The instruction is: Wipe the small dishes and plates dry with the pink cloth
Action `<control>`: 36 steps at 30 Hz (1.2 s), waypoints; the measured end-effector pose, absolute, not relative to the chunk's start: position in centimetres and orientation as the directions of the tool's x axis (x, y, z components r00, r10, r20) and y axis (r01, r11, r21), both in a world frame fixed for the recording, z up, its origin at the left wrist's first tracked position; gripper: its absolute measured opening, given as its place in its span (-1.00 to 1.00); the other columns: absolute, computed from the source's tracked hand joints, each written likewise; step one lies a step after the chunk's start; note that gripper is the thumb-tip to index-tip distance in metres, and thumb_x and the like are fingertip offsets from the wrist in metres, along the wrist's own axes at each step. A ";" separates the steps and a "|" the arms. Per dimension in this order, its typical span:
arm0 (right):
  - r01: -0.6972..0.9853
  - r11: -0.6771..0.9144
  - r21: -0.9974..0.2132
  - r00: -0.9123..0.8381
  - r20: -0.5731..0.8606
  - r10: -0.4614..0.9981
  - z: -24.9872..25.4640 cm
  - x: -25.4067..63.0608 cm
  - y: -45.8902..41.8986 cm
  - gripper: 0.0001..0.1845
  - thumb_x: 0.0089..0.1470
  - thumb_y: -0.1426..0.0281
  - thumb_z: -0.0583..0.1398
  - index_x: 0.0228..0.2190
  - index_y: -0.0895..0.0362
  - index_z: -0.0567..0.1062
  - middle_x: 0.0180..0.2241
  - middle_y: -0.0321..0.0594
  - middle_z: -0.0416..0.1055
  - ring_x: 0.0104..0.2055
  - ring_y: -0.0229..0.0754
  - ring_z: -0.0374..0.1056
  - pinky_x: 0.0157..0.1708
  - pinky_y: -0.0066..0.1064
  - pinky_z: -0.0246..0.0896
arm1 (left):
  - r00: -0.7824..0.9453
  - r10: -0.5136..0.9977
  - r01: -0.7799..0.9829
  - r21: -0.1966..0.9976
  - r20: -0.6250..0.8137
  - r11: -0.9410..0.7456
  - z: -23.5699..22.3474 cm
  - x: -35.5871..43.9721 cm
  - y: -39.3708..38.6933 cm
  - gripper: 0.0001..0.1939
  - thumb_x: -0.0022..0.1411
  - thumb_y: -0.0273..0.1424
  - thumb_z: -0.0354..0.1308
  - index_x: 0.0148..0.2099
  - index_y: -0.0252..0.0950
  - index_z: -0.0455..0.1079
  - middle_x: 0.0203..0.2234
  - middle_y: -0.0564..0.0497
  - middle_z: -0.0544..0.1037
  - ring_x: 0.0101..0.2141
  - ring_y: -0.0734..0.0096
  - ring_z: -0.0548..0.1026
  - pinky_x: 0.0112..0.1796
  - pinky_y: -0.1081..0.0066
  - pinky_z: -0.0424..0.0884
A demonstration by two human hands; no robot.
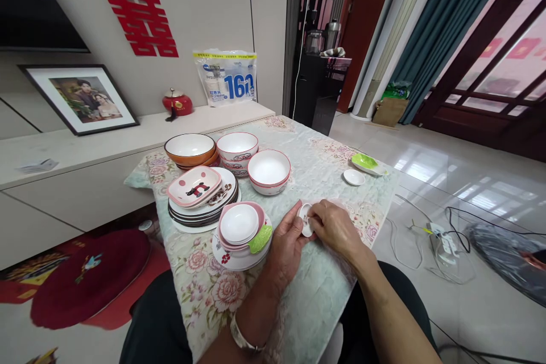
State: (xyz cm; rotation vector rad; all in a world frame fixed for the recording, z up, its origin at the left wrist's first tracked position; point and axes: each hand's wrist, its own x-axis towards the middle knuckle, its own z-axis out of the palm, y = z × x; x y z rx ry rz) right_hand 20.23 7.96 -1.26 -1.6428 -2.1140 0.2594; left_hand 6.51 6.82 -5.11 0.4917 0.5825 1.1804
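Two hands meet over a small white dish at the flowered table!

We begin big: the long pale cabinet [85,154] runs along the wall, carrying a framed photo [87,96], a clear pack printed 160 [228,81] and a red lidded pot [177,103]. Right in front of us spreads the table [305,296], dressed in a flowered cloth.

Down to the crockery, and what a line-up! At our left rises the plate stack [205,219], dark-edged plates among white ones, topped by pink-rimmed dishes [194,186]. Behind it we have the brown bowls [190,149], white inside. Just beside them come the red-rimmed bowls in two stacks, one farther back [237,145], one nearer us [269,169].

Closer in, we spot a stack of smaller dishes [239,224]: white on top, pink beneath, a green leaf-shaped piece poking out at the side. Over by the right edge of the table sits a green-and-white dish [367,164], a little white saucer [354,177] near it.

And here is the centre of the action! Our left hand [285,245], bangle at the wrist, has thumb and fingers clamped on the small white dish [305,220], held tilted just above the cloth. Our right hand [336,228] comes in from the other side, fingers bunched together and touching the dish; whether they pinch it too, we cannot tell.
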 end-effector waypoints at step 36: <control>0.760 0.534 -0.371 -0.334 0.482 0.810 -2.2 20.9 8.2 -0.75 0.30 0.41 0.06 -0.21 0.14 0.54 -0.31 -0.15 0.39 -0.31 -0.20 0.36 -0.30 -0.42 0.23 | 0.056 0.973 0.469 0.855 0.222 -0.222 -6.2 5.7 7.2 -0.73 0.23 -0.49 -0.10 -0.13 -0.32 0.40 -0.24 -0.17 0.57 -0.17 0.14 0.51 -0.12 0.15 0.39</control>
